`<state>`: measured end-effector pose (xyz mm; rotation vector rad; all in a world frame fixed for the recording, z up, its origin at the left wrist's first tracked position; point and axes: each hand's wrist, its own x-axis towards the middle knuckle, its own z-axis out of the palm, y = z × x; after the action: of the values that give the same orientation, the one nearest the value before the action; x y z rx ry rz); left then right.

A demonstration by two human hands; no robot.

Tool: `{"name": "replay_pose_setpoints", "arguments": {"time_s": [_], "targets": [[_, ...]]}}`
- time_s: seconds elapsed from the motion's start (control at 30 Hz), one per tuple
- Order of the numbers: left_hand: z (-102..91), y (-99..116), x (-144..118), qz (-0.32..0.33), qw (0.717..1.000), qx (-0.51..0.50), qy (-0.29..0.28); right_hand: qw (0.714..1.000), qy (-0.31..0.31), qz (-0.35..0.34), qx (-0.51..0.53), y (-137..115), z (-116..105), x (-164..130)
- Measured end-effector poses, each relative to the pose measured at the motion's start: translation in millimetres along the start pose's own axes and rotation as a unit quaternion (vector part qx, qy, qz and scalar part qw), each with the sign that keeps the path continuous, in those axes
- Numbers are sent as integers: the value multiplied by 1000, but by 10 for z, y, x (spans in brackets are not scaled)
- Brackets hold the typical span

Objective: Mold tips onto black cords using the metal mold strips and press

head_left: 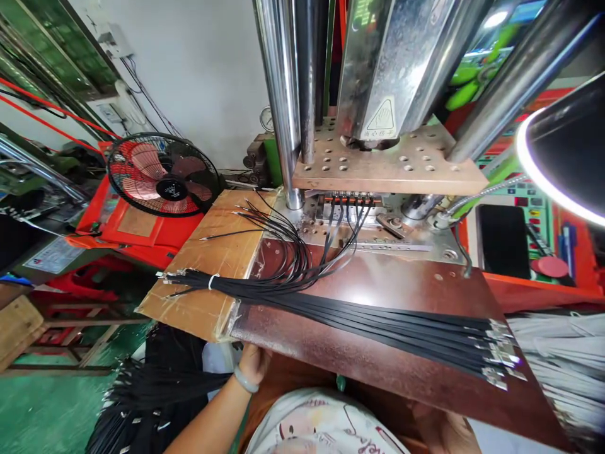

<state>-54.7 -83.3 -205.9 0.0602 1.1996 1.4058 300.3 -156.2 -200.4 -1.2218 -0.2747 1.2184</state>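
My left hand (254,364), with a pale bangle at the wrist, is at the near edge of the brown board (283,337); its fingers are hidden under the edge. Farther right, my right hand (442,429) is also below that edge, mostly in shadow, its fingers not clear. On the board lies a bundle of flat black cables (359,315) with metal connectors (503,353) at the right end and a white tie (212,281) near the left. Several black cables (347,214) run into the fixture under the press plate (387,180).
The press head (378,82) stands between steel columns (283,94). A cardboard sheet (193,252) covers the board's left side. Around it are a fan (165,176), a ring lamp (534,151), a black phone-like slab (502,236), white cables (562,353) and more black cables (161,384) at lower left.
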Motion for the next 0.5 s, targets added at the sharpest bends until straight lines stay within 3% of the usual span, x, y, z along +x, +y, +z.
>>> {"name": "replay_pose_setpoints", "arguments": {"time_s": [0.17,0.37,0.5], "targets": [[-65,18,15,3,999,24,-43,994,41,87,54,92,-31,44],[-62,-6,43,23,993,68,-88,997,19,68,32,59,-33,48],[-132,-36,72,18,994,80,-78,997,23,65,29,59,2,48]]}}
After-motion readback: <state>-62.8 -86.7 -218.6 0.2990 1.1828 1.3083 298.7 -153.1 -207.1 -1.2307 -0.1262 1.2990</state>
